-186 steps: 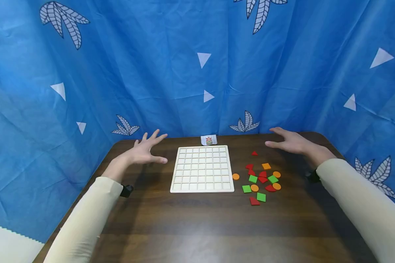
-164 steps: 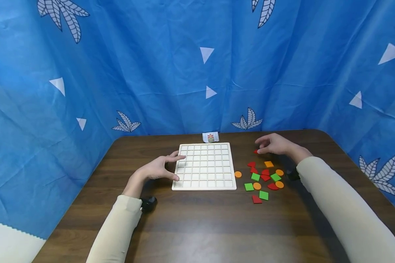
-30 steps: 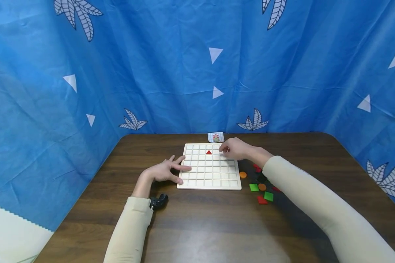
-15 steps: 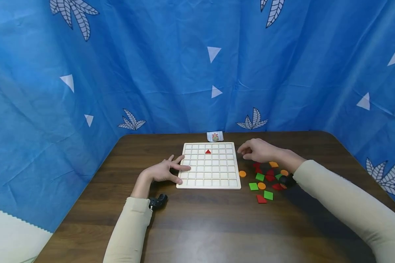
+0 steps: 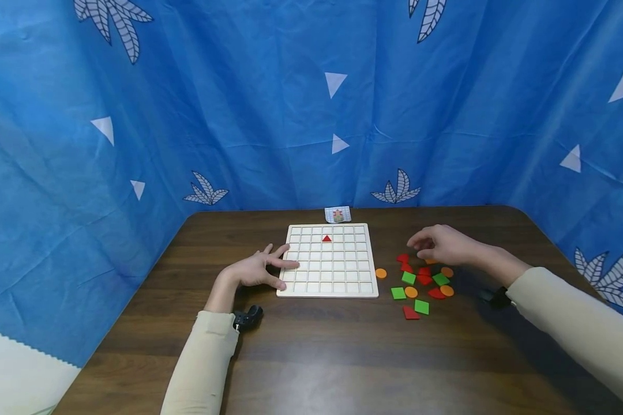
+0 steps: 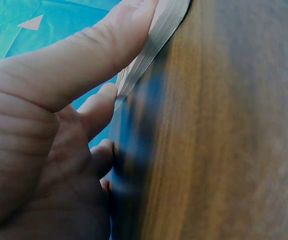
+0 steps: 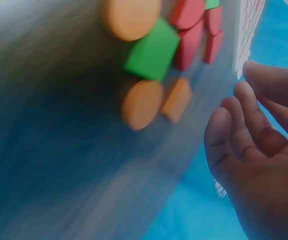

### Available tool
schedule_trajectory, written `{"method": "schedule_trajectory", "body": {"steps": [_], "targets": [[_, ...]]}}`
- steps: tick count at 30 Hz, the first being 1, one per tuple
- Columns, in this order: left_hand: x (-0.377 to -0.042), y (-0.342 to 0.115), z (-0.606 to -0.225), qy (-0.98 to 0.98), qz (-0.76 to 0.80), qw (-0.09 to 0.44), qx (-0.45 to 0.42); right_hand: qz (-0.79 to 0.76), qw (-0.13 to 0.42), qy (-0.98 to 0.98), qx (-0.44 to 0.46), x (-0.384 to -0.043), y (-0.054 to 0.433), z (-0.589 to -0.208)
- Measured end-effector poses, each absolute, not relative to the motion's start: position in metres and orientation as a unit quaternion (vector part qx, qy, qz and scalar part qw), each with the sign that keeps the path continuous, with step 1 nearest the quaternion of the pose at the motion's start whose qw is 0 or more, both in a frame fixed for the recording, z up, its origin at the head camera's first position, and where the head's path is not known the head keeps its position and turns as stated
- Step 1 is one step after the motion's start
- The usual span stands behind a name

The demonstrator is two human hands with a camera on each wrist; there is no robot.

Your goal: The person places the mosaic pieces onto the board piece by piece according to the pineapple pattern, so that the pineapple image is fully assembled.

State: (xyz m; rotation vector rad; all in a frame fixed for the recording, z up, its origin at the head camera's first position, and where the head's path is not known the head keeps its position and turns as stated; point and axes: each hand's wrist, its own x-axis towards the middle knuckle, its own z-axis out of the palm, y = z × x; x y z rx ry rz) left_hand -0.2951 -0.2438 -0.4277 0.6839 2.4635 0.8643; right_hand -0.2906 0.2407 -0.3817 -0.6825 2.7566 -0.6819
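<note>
"What's going on at your left?"

"My left hand (image 5: 256,271) rests at the side of a white gridded board (image 5: 319,268). Its fingers are spread and relaxed; the thumb is on the corner nearest me, and the index finger reaches over the outer squares. I can't tell whether the other fingertips touch the edge."

"And the right?"

"My right hand (image 5: 443,245) hangs above the loose pieces. The fingers are bent softly, with air between them and the pieces, and I hold nothing in them."

"What's nearest to those fingertips?"

"Under them, an orange square (image 7: 177,100), partly hidden by my hand from above, with an orange disc just beside it. Closer to my body than the fingertips come the red pieces (image 5: 411,313) and the green squares (image 5: 421,306), mixed with more discs. One stray disc (image 5: 381,273) lies towards my left hand, just beside the board."

"Anything on the board itself?"

"A red triangle (image 5: 326,238), ahead of my left fingertips and to their right, in the middle column, second row from the far edge."

"And past that?"

"A small picture card (image 5: 338,214), farther out than either hand's fingers, on the dark wooden table (image 5: 311,351) near the blue curtain (image 5: 270,104)."
</note>
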Motion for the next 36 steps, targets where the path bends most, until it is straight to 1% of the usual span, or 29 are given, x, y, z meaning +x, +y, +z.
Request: {"method": "schedule_trajectory", "body": {"steps": [6, 14, 22, 27, 31, 36], "targets": [[-0.295, -0.244, -0.427, 0.892, 0.314, 0.215, 0.246, -0.235, 0.109, 0.938, -0.232, -0.288, 0.257, -0.388], [-0.294, -0.243, -0.427, 0.892, 0.314, 0.216, 0.244, -0.241, 0.118, 0.935, -0.230, -0.281, 0.265, -0.395], [-0.296, -0.243, -0.427, 0.895, 0.306, 0.211, 0.248, -0.216, 0.107, 0.927, -0.286, -0.277, 0.263, -0.401], [-0.294, -0.244, -0.427, 0.895, 0.309, 0.216, 0.237, -0.196, 0.106, 0.928, -0.297, -0.279, 0.258, -0.402], [-0.293, -0.244, -0.429, 0.894, 0.312, 0.217, 0.237, -0.209, 0.108, 0.929, -0.284, -0.279, 0.254, -0.403], [-0.293, -0.244, -0.428, 0.894, 0.311, 0.213, 0.244, -0.219, 0.093, 0.938, -0.251, -0.275, 0.251, -0.403]]}}
